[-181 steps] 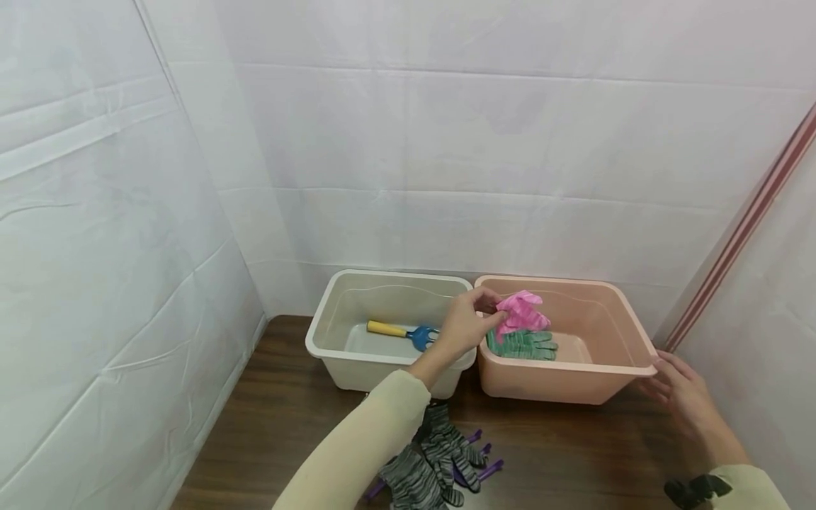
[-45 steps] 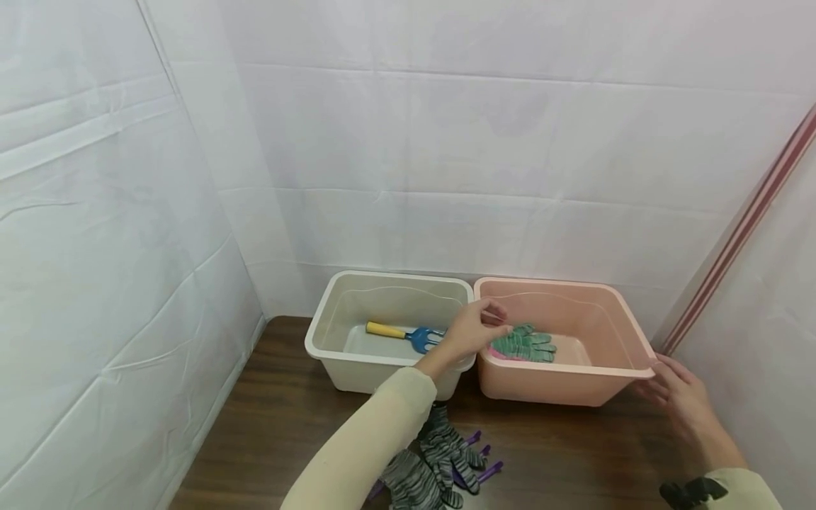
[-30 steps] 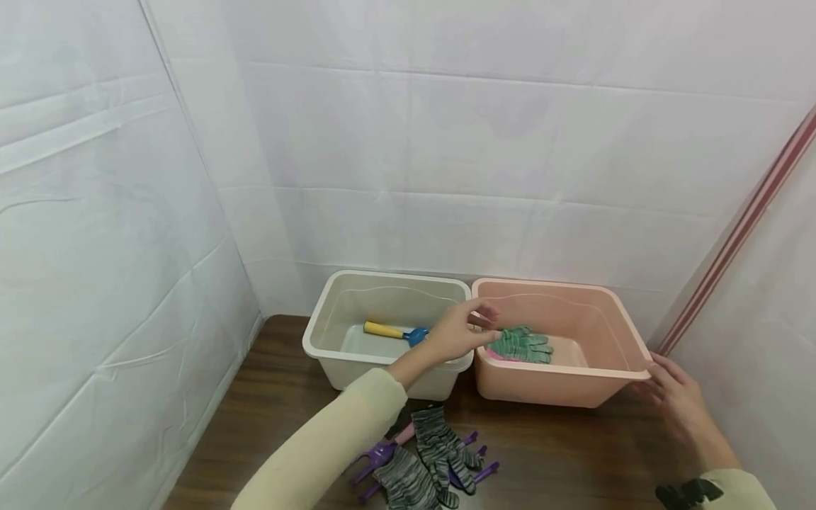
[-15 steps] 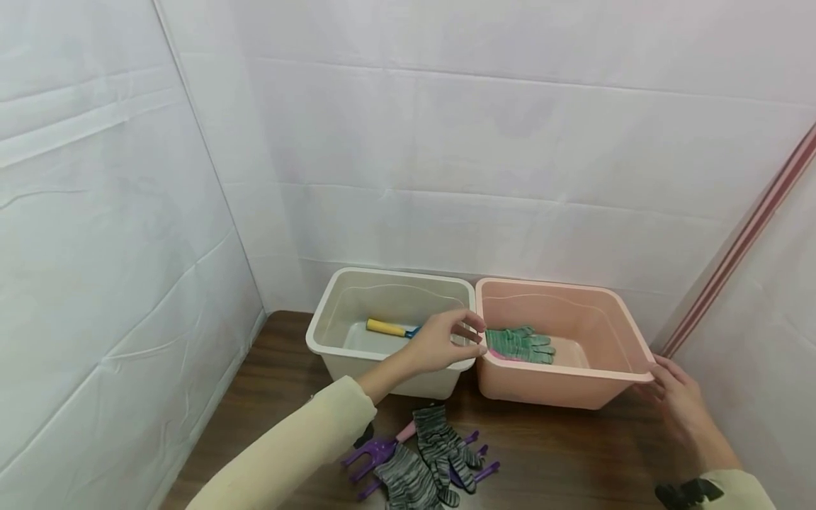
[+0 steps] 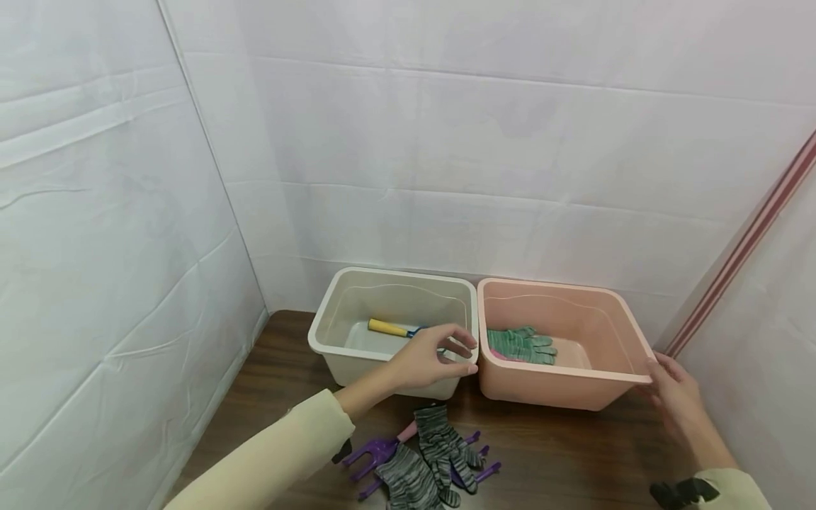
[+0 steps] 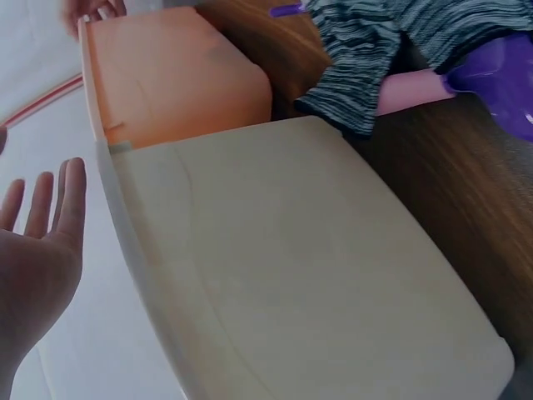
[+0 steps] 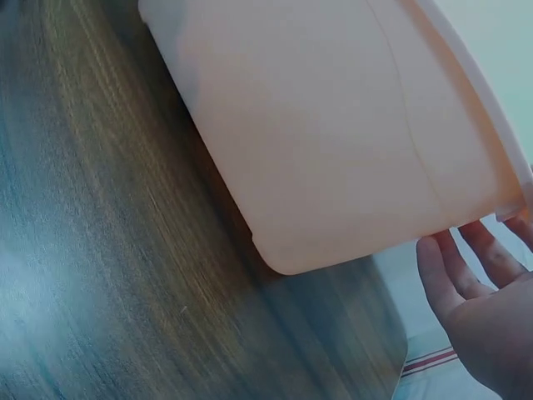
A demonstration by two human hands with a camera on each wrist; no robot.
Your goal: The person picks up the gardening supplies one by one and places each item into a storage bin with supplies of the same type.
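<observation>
My left hand [image 5: 433, 358] hovers over the front right of the grey bin [image 5: 328, 350], fingers loosely curved and holding nothing. Behind it lies a hand fork [image 5: 387, 328] with a yellow handle and blue head, partly hidden by the hand. My right hand [image 5: 678, 397] holds the right front corner of the pink bin [image 5: 542, 386]; in the right wrist view its fingers [image 7: 491, 258] reach up under the rim. Inside the pink bin, at its left end, a green striped glove [image 5: 519, 345] covers most of something pink [image 5: 499, 355].
In front of the bins, grey-and-black striped gloves [image 5: 440, 439] lie on the dark wooden table [image 5: 561, 460]. Among them are a purple hand fork [image 5: 379, 450] with a pink handle and other purple prongs [image 5: 489, 471]. White sheeting [image 5: 408, 142] encloses the back and sides.
Six seconds ago my left hand held a crumpled pink cloth over the pink bin. That cloth was let go; the hand has drawn back left and nearer. The right hand has stayed at the corner.
</observation>
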